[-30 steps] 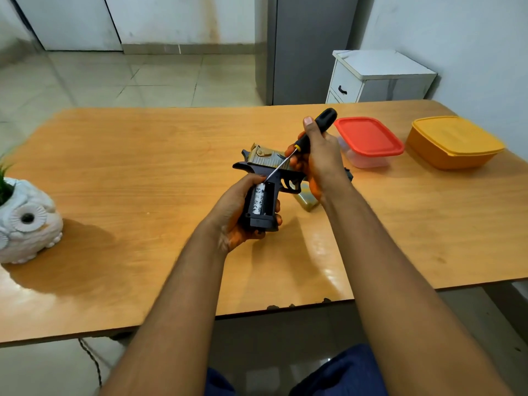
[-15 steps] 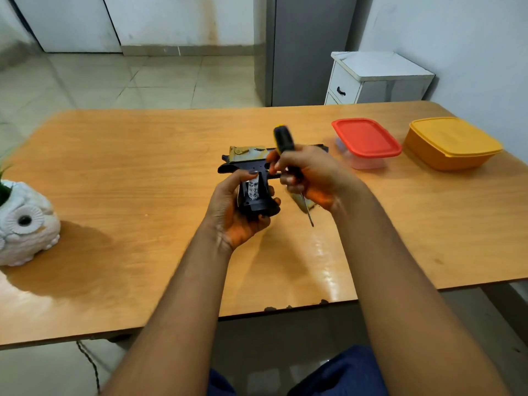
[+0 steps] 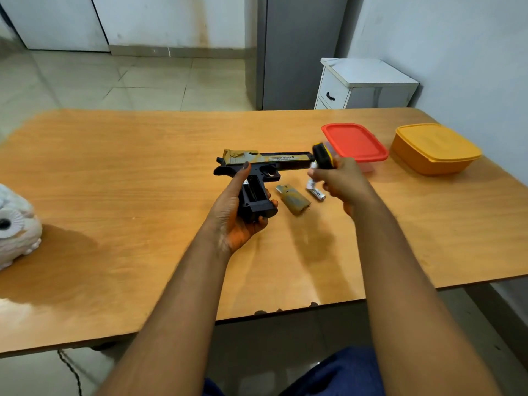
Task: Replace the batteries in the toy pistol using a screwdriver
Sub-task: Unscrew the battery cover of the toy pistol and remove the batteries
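Observation:
My left hand [image 3: 238, 221] grips the black handle of the toy pistol [image 3: 265, 160], whose tan slide points right just above the table [image 3: 143, 195]. The battery compartment [image 3: 252, 192] in the handle faces me, open, with a white end showing at its top left. To the right of the muzzle, my right hand [image 3: 341, 182] holds the black-and-yellow screwdriver [image 3: 322, 158] by its handle; the shaft is hidden. A white battery [image 3: 315, 192] sits just below its fingertips, touching or just over the table. The tan compartment cover [image 3: 293, 200] lies on the table between my hands.
A red-lidded container [image 3: 354, 141] stands right behind my right hand, and an orange container [image 3: 434, 148] further right. A white owl planter [image 3: 15, 224] is at the left edge. A white drawer cabinet [image 3: 365, 84] stands beyond the table.
The screwdriver tip has left the compartment. My right hand swung right, away from the pistol, and a battery is now out beside the cover. The pistol has levelled out.

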